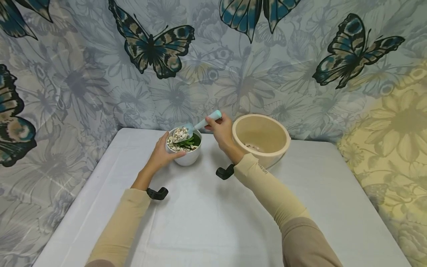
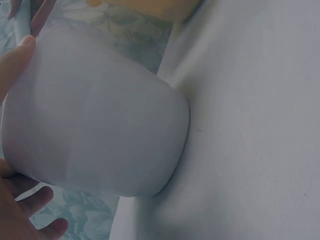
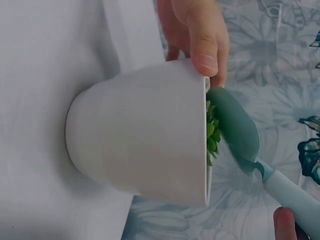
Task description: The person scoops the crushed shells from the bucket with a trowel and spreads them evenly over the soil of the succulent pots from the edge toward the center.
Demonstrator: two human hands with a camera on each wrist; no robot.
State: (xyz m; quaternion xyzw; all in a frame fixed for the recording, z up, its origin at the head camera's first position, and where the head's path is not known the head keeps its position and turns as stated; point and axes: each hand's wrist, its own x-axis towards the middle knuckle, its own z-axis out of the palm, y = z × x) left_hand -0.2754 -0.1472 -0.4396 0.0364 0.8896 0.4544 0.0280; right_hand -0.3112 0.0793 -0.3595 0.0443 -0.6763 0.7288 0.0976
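Observation:
A white flowerpot (image 1: 187, 159) stands upright near the table's back edge, holding a green leafy plant (image 1: 188, 144) and pale chips. My left hand (image 1: 161, 154) grips it at the rim, thumb on the near side and fingers round the left. A light blue garden trowel (image 1: 209, 119) is held by its handle in my right hand (image 1: 222, 130). Pale wood-like chips (image 1: 180, 134) heap in its scoop, which is tilted over the pot's opening. From the right wrist view, the scoop (image 3: 239, 127) hangs close beside the rim and leaves.
A larger cream pot (image 1: 287, 139) stands just right of my right hand, with a few pale chips (image 1: 252, 147) on its bottom. White cloth (image 1: 200, 215) covers the table. Behind it hangs a floral wall covering (image 1: 213, 81) with butterflies.

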